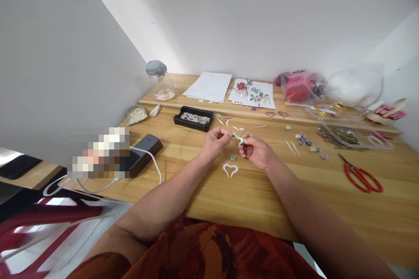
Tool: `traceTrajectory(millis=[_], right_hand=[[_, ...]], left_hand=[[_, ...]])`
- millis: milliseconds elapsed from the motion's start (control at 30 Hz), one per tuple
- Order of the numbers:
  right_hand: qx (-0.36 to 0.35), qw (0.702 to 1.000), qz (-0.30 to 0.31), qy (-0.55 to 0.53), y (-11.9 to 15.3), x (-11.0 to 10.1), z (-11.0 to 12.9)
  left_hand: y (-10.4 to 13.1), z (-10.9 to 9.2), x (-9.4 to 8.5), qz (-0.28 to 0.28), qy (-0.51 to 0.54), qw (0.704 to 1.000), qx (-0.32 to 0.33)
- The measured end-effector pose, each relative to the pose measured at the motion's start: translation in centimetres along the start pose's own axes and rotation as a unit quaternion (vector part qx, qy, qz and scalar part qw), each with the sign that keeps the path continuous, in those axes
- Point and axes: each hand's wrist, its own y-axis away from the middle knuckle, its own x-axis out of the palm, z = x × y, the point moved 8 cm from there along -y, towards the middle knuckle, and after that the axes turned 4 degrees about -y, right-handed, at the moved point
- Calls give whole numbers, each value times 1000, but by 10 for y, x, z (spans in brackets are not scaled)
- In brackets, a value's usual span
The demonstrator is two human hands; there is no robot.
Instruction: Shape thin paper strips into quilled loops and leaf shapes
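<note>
In the head view, pinching a short, curved, pale-green strip (238, 137) by its ends between narrowed fingertips of left hand (216, 143) and right hand (257, 150), above the light wooden tabletop (212, 194). Cannot read small marks on the stacked white paper sheets (209, 87).

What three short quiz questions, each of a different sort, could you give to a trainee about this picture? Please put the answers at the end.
1. True or false: the scissors lie on the table, out of both hands.
2. What colour is the strip between the left hand and the right hand?
A) red
B) pale green
C) black
3. Fill in the gap: the black tray holds many small ____.

Key:
1. True
2. B
3. beads
</note>
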Motion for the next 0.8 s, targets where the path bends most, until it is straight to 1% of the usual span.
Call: traceTrajectory(millis=[167, 267, 333, 433, 500, 600, 667, 733, 800], right_hand=[[-1, 1000, 0, -7, 1, 0, 0], [1, 1000, -2, -7, -1, -2, 0], [-19, 1000, -24, -4, -3, -6, 3], [-67, 995, -72, -6, -4, -12, 11], [-69, 995, -68, -1, -3, -8, 9], [-29, 998, -12, 51, -1, 10, -4], [-24, 993, 5, 112, 1, 18, -12], [-66, 982, -19, 176, 2, 19, -11], [-130, 963, -63, 226, 3, 15, -5]], left_hand=[[0, 3, -1, 2, 13, 1000, -12], [-2, 7, -4, -9, 28, 999, -19], [-4, 9, -8, -22, 42, 999, -19], [-6, 11, -12, -44, 67, 997, -17], [-7, 11, -15, -56, 72, 996, -17], [-7, 10, -18, -74, 75, 994, -22], [-7, 10, -20, -85, 83, 993, -27], [-9, 11, -24, -96, 92, 991, -29], [-12, 12, -27, -105, 100, 989, -30]])
